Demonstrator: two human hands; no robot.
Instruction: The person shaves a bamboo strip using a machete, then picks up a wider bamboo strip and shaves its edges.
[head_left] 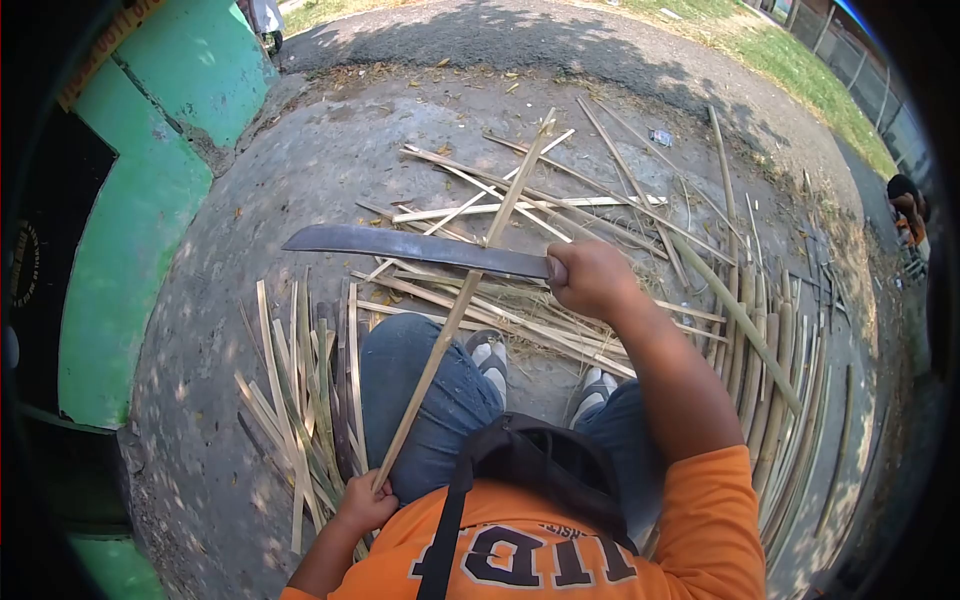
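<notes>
Our right hand (pixel 592 280) grips the machete (pixel 400 243); our left hand (pixel 368 502) clasps 1 bamboo strip (pixel 432 372), probably light, springy, splintery, best held near its end.

Bold dark lettering (pixel 490 556) edged in white spans an orange shirt (pixel 540 508) at the bottom centre of the frame, one "D" legible, its neighbours unclear. At upper left, digits resembling "0811" mark a yellowish sign (pixel 105 45). Pale print (pixel 27 265) on a dark panel (pixel 60 210), far left, is unreadable.
</notes>
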